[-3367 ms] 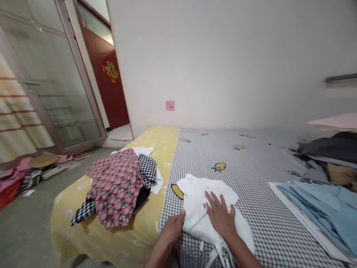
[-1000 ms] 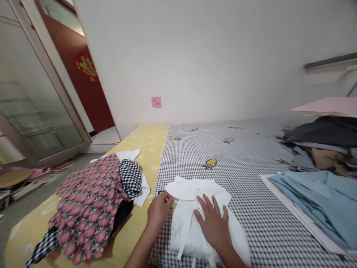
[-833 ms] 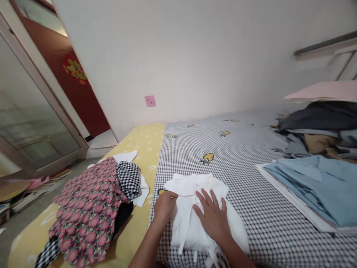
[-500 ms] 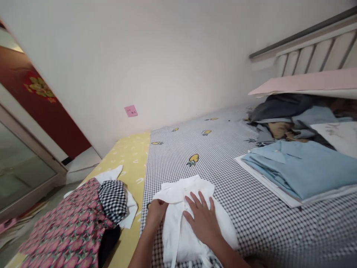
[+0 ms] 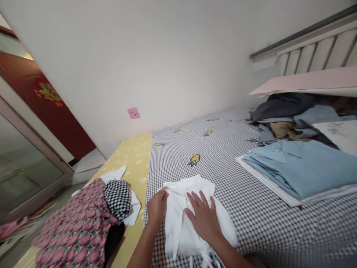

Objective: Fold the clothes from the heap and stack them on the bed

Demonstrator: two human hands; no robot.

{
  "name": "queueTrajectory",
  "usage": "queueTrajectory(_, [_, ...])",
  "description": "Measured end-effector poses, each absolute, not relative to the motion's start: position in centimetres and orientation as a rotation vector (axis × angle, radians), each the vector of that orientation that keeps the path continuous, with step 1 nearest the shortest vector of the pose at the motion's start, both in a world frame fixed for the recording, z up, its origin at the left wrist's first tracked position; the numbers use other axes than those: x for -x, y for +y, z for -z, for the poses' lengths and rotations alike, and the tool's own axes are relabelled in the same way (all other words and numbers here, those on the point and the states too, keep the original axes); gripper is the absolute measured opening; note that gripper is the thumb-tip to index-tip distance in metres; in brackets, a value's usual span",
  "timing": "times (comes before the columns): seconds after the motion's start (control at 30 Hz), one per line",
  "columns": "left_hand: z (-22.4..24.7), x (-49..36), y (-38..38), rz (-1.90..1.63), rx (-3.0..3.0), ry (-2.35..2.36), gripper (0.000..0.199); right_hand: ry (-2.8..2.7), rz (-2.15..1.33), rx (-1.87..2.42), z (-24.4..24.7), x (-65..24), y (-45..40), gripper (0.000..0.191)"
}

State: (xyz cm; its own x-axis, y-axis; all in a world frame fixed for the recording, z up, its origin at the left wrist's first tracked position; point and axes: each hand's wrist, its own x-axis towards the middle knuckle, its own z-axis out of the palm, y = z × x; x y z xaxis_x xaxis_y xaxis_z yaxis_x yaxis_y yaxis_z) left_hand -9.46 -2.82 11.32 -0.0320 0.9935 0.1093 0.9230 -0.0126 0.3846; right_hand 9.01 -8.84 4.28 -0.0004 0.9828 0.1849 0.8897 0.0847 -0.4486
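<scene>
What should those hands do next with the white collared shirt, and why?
Probably tuck the loose ties under the shirt: the right hand lies flat on it, the left hand presses its edge, and the ties trail off the bottom.

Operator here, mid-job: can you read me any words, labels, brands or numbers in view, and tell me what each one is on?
Pink sticky note on the wall: small handwritten marks, too small to read.
Gold decoration on the red door: too blurred to tell if it bears text.
White collared garment: no readable text shows.
</scene>
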Motion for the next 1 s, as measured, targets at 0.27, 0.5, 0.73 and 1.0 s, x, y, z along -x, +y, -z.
queueTrajectory(0.27, [-12.5, 12.1, -3.8, -0.579, -1.964, 2.271, 0.03, -1.939, -0.228, 1.836, -4.2, -9.0, -8.8, 0.051])
queueTrajectory(0.5, [-11.9, 7.2, -7.3, -0.572, -2.459, 2.036, 0.05, -1.933, -0.224, 1.839, -4.0, -9.0, -9.0, 0.048])
queueTrajectory(0.73, [-6.3, 6.8, -7.3, -0.603, -1.907, 1.63, 0.054, -1.528, -0.763, 1.412, -6.0, -10.8, -8.4, 0.04])
queueTrajectory(1.0, [-5.4, 12.9, -15.2, -1.369, -0.709, 1.465, 0.027, -0.519, -0.952, 1.165, -4.2, -18.6, -16.3, 0.054])
